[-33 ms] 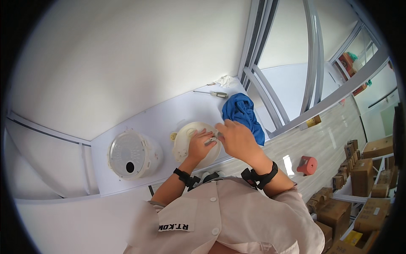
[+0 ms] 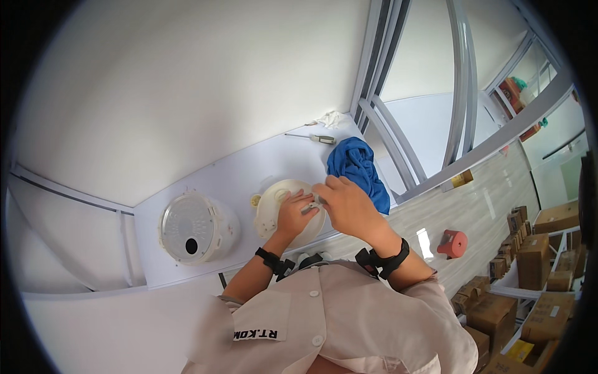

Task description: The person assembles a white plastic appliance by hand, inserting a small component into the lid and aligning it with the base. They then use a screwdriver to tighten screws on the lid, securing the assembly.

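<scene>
A round cream-white cover (image 2: 269,209) lies on the white bench in front of me. Over its right half rests my left hand (image 2: 294,214), fingers and thumb closed around a small grey part (image 2: 308,208). My right hand (image 2: 344,204) is pinched at the cover's right side, just beside the left fingertips. A bit of grey shows at its fingertips, but what it grips is mostly hidden by the fingers. Left of the cover stands a white drum-shaped appliance body (image 2: 225,232) with a silvery round plate (image 2: 187,218) that has a black hole.
A small yellowish piece (image 2: 255,200) lies beside the cover. Farther back are a screwdriver (image 2: 322,139), a crumpled white cloth (image 2: 330,119) and a bunched blue cloth (image 2: 355,163). Grey-framed panels (image 2: 458,87) rise at the right. A red roll (image 2: 453,244) and cardboard boxes (image 2: 492,315) are beyond the bench.
My right hand has shifted very slightly left and turned a little at the cover. The left hand and the other things look the same.
</scene>
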The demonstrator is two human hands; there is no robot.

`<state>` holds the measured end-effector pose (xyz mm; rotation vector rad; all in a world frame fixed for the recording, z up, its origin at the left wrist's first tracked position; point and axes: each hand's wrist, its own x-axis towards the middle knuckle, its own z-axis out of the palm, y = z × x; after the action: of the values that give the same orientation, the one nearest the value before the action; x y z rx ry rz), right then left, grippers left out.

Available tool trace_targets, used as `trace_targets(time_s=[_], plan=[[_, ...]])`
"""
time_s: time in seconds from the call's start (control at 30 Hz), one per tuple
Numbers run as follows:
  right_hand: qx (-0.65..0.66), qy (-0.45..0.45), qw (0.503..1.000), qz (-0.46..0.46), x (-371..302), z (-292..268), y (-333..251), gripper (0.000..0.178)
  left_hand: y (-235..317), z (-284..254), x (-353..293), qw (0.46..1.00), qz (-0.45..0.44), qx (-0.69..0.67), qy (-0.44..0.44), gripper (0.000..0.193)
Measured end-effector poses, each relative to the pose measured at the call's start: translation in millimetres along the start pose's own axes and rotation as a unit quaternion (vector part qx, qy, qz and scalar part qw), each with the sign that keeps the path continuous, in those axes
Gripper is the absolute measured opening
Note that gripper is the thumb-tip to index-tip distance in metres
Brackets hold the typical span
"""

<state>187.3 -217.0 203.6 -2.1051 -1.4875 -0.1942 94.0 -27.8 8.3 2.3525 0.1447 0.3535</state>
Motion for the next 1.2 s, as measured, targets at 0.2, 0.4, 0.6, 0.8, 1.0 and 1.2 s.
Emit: trace_targets(time_s=[0.2, 0.4, 0.6, 0.8, 1.0, 1.2], plan=[[0.001, -0.001, 0.993, 0.118, 1.0, 2.5, -17.6, 0.032, 3.5, -1.6, 0.3, 1.0, 0.0, -0.004, 0.009, 0.042], [0.03, -0.007, 0.992, 0.123, 1.5, 4.5, 2.3, 0.028, 3.3, -0.2, -1.0, 1.0, -0.005, -0.007, 0.01, 0.04], [0.068, 0.079, 0.992, 0.066, 3.2, 6.1, -2.3, 0.029, -2.4, 2.7, 0.7, 1.0, -0.013, -0.023, 0.012, 0.037], [0.077, -0.015, 0.985, 0.151, 2.1, 10.1, 8.4, 0.039, -0.8, 3.8, 2.7, 0.999, -0.021, -0.035, 0.018, 0.029], [0.195, 0.067, 0.977, 0.055, 3.6, 16.7, 9.9, 0.041, 1.5, 4.6, 3.9, 0.998, -0.028, -0.043, 0.036, 0.023], [0.141, -0.01, 0.972, 0.189, 3.5, 13.9, 6.5, 0.043, 3.6, 2.6, 15.2, 0.999, -0.04, -0.012, -0.012, 0.02]])
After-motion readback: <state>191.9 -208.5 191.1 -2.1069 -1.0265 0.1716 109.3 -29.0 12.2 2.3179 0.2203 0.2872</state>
